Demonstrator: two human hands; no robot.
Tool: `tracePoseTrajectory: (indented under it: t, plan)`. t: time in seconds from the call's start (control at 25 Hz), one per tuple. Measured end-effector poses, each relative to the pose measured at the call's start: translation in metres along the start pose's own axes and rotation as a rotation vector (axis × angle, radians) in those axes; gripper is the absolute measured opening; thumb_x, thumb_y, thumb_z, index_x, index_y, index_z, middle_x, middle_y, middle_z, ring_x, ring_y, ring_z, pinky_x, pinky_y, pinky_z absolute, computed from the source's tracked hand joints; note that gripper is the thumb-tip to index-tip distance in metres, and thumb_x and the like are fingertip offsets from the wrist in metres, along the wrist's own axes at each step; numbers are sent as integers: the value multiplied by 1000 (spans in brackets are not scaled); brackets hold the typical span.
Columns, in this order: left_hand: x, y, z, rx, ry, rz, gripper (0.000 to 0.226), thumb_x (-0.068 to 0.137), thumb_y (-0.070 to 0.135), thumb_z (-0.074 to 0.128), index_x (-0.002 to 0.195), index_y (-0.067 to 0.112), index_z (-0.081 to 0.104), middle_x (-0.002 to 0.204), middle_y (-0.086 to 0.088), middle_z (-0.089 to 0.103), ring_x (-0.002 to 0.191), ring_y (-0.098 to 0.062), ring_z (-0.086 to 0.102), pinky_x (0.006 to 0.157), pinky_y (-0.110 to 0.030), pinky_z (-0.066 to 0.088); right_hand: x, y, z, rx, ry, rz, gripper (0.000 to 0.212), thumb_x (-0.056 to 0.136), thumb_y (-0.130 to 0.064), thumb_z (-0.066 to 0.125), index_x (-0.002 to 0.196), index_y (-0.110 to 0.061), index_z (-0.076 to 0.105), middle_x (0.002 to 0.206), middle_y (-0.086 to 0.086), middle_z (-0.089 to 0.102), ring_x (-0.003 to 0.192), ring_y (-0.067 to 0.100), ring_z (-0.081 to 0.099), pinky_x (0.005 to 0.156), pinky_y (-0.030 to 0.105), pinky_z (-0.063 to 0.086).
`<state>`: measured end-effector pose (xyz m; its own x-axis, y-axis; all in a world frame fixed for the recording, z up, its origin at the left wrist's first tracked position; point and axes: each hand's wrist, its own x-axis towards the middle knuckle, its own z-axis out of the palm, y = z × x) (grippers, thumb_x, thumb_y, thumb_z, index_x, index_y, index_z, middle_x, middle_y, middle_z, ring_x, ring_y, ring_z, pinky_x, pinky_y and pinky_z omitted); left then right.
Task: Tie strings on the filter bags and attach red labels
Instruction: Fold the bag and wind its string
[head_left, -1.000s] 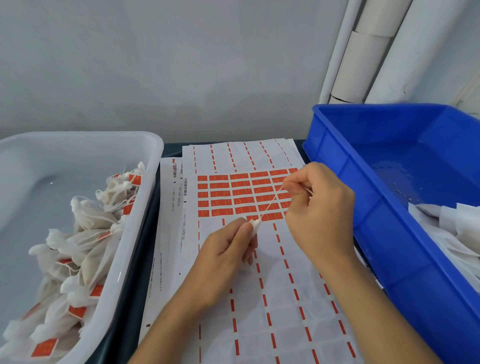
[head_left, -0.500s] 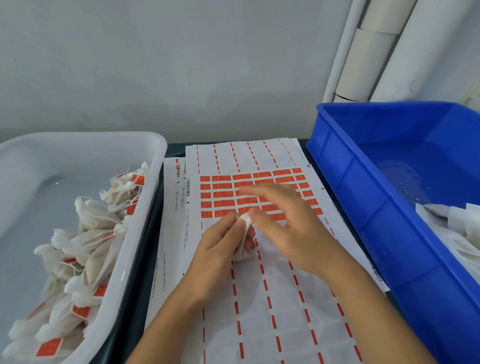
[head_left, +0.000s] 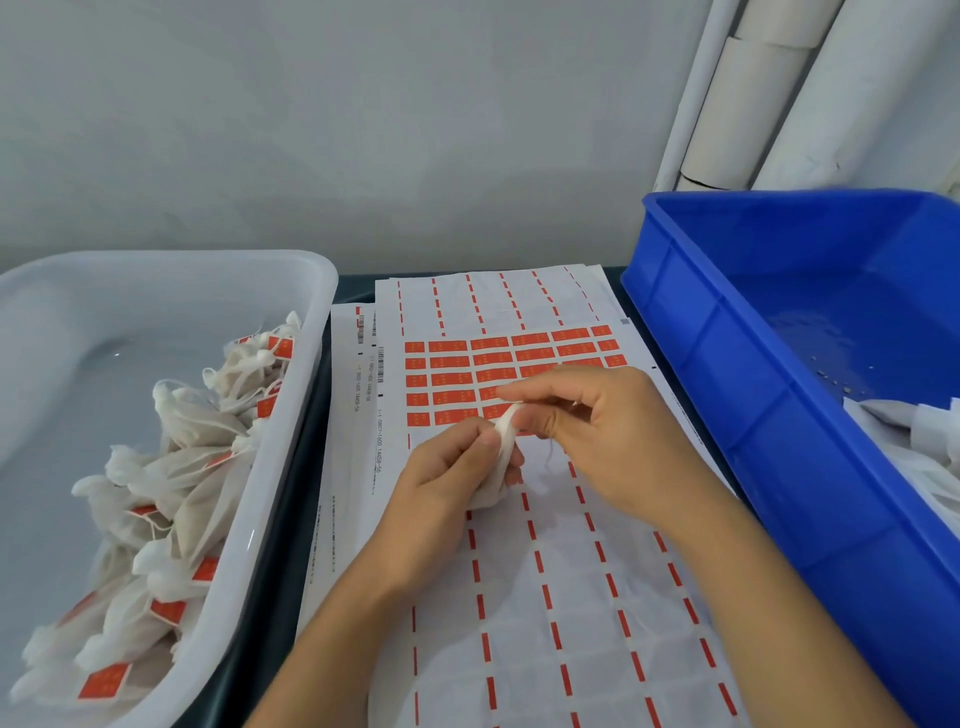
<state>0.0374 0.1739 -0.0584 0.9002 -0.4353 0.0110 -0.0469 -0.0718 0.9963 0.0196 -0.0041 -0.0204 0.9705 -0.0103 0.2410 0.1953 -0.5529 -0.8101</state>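
Left hand (head_left: 447, 467) grips the filter bag (head_left: 501, 457) by its gathered neck, just above the label sheet (head_left: 571, 597). Right hand (head_left: 597, 426) pinches the string (head_left: 548, 457) at the neck. Probably mid-tie: keep the neck bunched, cinch tight, then take a red label (head_left: 452, 379) just beyond the fingers.

A small white gauzy filter bag (head_left: 500, 457) stands gathered at its neck, upright above the sheet, with a thin white string (head_left: 549, 457) dangling loose from its top. Beneath it lies a white backing sheet (head_left: 571, 597), mostly peeled, with five rows of rectangular red labels (head_left: 470, 361) remaining across its far part, flat and unpeeled.
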Motion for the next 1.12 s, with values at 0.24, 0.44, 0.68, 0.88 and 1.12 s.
tracePoseTrajectory:
  t: [0.24,0.44,0.68,0.88,1.12]
  plan:
    - [-3,-3,-8,-95,7,-37,46,102,55,50,98,16,73,97,-4,73,97,-26,68,93,-32,55,0,3,4,-84,93,66,9,92,-32,71,96,-41,71,86,-32,66,88,-14,64,69,-3,46]
    - [-1,-3,-11,-186,57,-47,38,93,54,56,88,21,73,98,-7,71,98,-26,69,100,-45,55,-3,-1,7,-201,44,76,4,96,-37,64,92,-38,64,83,-32,60,83,-12,63,68,0,41]
    - [1,-2,-8,-344,68,-59,39,95,53,57,115,26,77,119,-2,74,114,-23,69,97,-40,59,-6,-11,15,-449,-51,42,12,104,-34,55,111,-29,62,113,-11,65,100,9,61,94,21,53]
    - [3,-1,0,-202,95,-18,35,105,46,50,114,26,78,117,-3,77,115,-27,71,98,-41,59,-14,-26,12,-565,-82,-109,11,105,-36,52,114,-31,56,120,-11,59,102,6,53,94,19,47]
    - [1,1,4,42,16,56,22,100,36,57,98,21,74,90,-13,71,89,-37,66,84,-51,56,-5,-24,13,-374,31,-117,8,99,-34,65,97,-32,58,105,-16,59,97,5,58,83,12,46]
